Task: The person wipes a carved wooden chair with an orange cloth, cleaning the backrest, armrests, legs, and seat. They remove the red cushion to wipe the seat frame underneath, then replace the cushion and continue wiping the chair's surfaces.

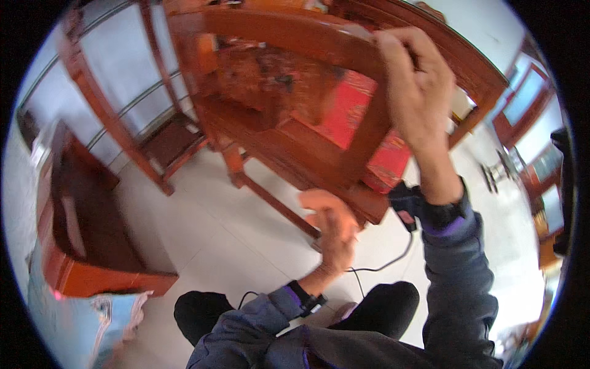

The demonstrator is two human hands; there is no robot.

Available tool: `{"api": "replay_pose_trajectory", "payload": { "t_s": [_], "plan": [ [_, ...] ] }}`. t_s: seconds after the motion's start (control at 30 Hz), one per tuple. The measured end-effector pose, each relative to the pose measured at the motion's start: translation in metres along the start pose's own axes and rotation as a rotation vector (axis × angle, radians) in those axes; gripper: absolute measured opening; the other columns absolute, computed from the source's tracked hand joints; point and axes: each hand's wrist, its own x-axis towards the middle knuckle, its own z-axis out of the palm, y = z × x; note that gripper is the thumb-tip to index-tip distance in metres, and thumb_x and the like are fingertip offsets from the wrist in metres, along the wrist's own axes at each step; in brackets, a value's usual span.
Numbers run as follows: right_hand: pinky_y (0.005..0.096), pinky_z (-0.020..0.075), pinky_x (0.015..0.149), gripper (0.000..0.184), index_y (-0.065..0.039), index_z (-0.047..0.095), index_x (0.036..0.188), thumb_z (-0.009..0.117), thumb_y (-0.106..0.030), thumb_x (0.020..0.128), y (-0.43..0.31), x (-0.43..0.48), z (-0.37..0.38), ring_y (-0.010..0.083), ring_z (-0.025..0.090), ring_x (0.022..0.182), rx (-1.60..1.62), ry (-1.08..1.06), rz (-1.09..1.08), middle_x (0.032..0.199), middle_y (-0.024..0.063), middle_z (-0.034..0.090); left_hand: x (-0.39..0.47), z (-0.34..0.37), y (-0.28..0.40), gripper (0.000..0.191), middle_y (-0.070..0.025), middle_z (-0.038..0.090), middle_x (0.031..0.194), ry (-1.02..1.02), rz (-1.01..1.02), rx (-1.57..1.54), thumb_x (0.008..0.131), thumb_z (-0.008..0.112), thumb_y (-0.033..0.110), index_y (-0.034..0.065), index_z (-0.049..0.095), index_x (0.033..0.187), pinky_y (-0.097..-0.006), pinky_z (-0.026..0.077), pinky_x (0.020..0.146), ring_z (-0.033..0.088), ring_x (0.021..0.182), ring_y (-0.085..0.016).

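In front of me stands a reddish-brown wooden armchair or bench, its seat (286, 138) partly covered by a red patterned cushion (350, 104). My right hand (417, 87) is curled over the corner of its wooden armrest (286, 34). Lower down, my left hand (335, 244) holds an orange cloth or sponge (325, 203), blurred so that its exact kind is unclear. It is near the front edge of the seat; whether it touches the wood cannot be told. Both wrists wear black straps.
A black cable (392, 265) hangs from the right wrist toward the tiled floor (221, 240). To the left are a dark wooden piece of furniture (110, 281) and a wooden frame with a low shelf (173, 143). A wooden table (479, 74) stands behind the armrest.
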Motion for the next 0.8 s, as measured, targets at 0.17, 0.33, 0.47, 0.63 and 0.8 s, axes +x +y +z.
{"api": "replay_pose_trajectory", "payload": {
  "t_s": [0.17, 0.33, 0.47, 0.63, 0.8],
  "plan": [
    [0.0252, 0.0447, 0.091, 0.032, -0.002, 0.063, 0.119, 0.053, -0.026, 0.101, -0.003, -0.001, -0.019, 0.012, 0.059, 0.103, 0.163, -0.153, 0.06, 0.111, 0.0062, 0.066, -0.026, -0.013, 0.009, 0.065, -0.0245, 0.025, 0.151, -0.407, 0.243, 0.006, 0.09, 0.063, 0.024, 0.0046, 0.034, 0.146, -0.0567, 0.023, 0.11, 0.024, 0.138, -0.047],
    [0.0307, 0.0478, 0.092, 0.038, -0.003, 0.061, 0.124, 0.048, -0.032, 0.103, 0.01, -0.026, -0.079, 0.018, 0.061, 0.107, -0.035, -0.044, 0.161, 0.125, 0.0116, 0.062, -0.008, -0.045, 0.024, 0.054, -0.0162, 0.045, 0.133, -0.427, -0.103, -0.598, 0.1, 0.048, 0.037, 0.002, 0.039, 0.14, -0.0424, 0.039, 0.1, 0.048, 0.116, -0.025],
    [0.0229, 0.0467, 0.066, 0.037, -0.003, 0.062, 0.118, 0.047, -0.034, 0.104, 0.03, -0.062, -0.123, 0.0109, 0.061, 0.09, -0.071, -0.019, 0.29, 0.115, 0.0083, 0.066, 0.037, -0.074, 0.029, 0.057, -0.0174, 0.055, 0.122, -0.295, -0.251, -0.488, 0.1, 0.041, 0.044, 0.0, 0.044, 0.136, -0.0444, 0.037, 0.103, 0.05, 0.116, -0.029],
    [0.024, 0.046, 0.064, 0.033, 0.002, 0.062, 0.112, 0.048, -0.027, 0.103, 0.027, -0.102, -0.144, 0.0112, 0.063, 0.075, -0.005, 0.044, 0.486, 0.105, 0.0115, 0.068, 0.08, -0.039, 0.038, 0.047, -0.016, 0.048, 0.134, -0.108, 0.545, 0.239, 0.09, 0.061, 0.028, 0.0021, 0.055, 0.128, -0.0511, 0.03, 0.106, 0.043, 0.127, -0.036],
    [0.0219, 0.0446, 0.061, 0.025, 0.002, 0.063, 0.108, 0.053, -0.02, 0.102, 0.042, -0.13, -0.157, 0.0093, 0.062, 0.068, 0.097, 0.084, 0.655, 0.1, 0.0099, 0.068, 0.079, -0.006, 0.062, 0.04, -0.0133, 0.054, 0.124, -0.109, 0.665, 0.476, 0.084, 0.064, 0.023, 0.0039, 0.061, 0.118, -0.0494, 0.034, 0.099, 0.05, 0.117, -0.032]
  ]
}}
